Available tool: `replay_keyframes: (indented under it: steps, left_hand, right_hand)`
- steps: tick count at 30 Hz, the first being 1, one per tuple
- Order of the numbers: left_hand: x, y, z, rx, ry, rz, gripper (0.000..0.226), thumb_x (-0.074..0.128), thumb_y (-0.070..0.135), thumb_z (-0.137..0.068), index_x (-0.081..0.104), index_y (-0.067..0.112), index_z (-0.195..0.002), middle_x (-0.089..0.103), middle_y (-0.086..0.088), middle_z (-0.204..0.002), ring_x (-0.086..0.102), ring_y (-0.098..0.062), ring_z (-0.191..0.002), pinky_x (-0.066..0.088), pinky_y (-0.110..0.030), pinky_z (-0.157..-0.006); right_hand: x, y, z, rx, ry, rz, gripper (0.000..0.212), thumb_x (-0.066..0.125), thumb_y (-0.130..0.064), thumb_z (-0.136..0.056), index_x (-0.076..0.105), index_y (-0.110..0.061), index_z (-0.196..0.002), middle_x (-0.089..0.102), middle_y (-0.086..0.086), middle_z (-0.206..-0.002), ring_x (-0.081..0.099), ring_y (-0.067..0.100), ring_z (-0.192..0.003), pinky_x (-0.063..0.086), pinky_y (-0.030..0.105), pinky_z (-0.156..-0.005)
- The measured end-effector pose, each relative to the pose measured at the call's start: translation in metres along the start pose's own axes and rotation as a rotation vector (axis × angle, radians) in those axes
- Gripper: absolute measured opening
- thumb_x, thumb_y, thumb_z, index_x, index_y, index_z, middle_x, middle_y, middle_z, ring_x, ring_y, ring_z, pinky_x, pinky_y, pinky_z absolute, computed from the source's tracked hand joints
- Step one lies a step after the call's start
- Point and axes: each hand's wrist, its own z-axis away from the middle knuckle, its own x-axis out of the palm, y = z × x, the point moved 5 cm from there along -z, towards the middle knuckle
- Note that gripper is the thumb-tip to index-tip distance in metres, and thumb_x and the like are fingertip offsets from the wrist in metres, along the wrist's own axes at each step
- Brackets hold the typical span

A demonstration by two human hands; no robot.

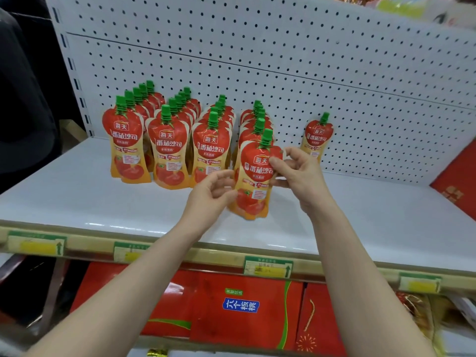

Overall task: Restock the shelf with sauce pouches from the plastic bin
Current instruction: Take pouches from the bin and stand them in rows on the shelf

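Standing up on the smooth white shelf (77,197), near its front: a shiny sauce pouch (255,176), red on top and orange at the bottom, with a ridged green cap. Pinched at its top right edge by the right hand (298,176), thumb and fingers closed on the soft plastic. Touched low on its left side by the left hand (211,194), fingers curled loosely, half open, not gripping. Behind and to the left, four neat rows of pouches (170,140), the same curvy tomato shape, lined up front to back. Farther right, one lone pouch (318,136) leaning on the white back panel (283,60) full of small round holes. Along the shelf edge, green and yellow paper price tags (268,269). Below, flat red cardboard boxes (244,310).
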Motion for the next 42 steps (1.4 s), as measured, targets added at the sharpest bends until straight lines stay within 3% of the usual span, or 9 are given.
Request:
replay_keyframes:
  steps: [6, 12, 24, 37, 42]
  left_hand:
    - [0.014, -0.01, -0.007, 0.035, -0.069, -0.283, 0.042, 0.062, 0.014, -0.091, 0.054, 0.021, -0.132, 0.06, 0.006, -0.126, 0.057, -0.008, -0.112, 0.047, -0.021, -0.094]
    - [0.029, -0.02, -0.025, 0.062, -0.112, -0.505, 0.054, 0.06, 0.013, -0.091, 0.044, 0.018, -0.142, 0.046, -0.002, -0.142, 0.046, -0.018, -0.128, 0.041, -0.03, -0.106]
    - [0.032, -0.026, -0.032, 0.075, -0.051, -0.523, 0.056, 0.063, 0.014, -0.09, 0.045, 0.02, -0.142, 0.043, -0.001, -0.142, 0.047, -0.018, -0.125, 0.04, -0.024, -0.103]
    - [0.032, -0.027, -0.026, 0.056, -0.053, -0.492, 0.058, 0.065, 0.014, -0.089, 0.044, 0.022, -0.142, 0.044, -0.001, -0.141, 0.048, -0.017, -0.124, 0.043, -0.032, -0.106]
    - [0.03, -0.025, -0.023, 0.071, -0.076, -0.481, 0.057, 0.065, 0.013, -0.088, 0.046, 0.019, -0.142, 0.046, -0.003, -0.139, 0.05, -0.018, -0.123, 0.044, -0.032, -0.105]
  right_hand:
    - [-0.005, 0.01, -0.025, -0.029, 0.052, 0.05, 0.008, 0.062, -0.015, -0.096, 0.061, -0.019, -0.09, 0.075, -0.006, -0.076, 0.071, 0.005, -0.072, 0.055, 0.021, -0.06]
    - [-0.002, 0.022, -0.045, -0.055, 0.08, 0.033, 0.006, 0.06, -0.015, -0.097, 0.064, -0.013, -0.102, 0.076, -0.005, -0.083, 0.072, 0.006, -0.076, 0.055, 0.021, -0.06]
    - [-0.007, 0.027, -0.06, -0.068, 0.051, 0.097, 0.021, 0.059, -0.017, -0.098, 0.062, -0.009, -0.118, 0.076, 0.002, -0.094, 0.073, 0.009, -0.084, 0.058, 0.022, -0.065]
    - [-0.005, 0.028, -0.054, -0.102, 0.011, 0.215, 0.03, 0.058, -0.017, -0.099, 0.055, -0.01, -0.127, 0.073, 0.001, -0.103, 0.071, 0.011, -0.095, 0.06, 0.024, -0.076]
    - [-0.005, 0.025, -0.044, -0.104, 0.041, 0.328, 0.025, 0.062, -0.02, -0.096, 0.056, -0.02, -0.12, 0.072, -0.004, -0.097, 0.068, 0.005, -0.087, 0.054, 0.013, -0.068]
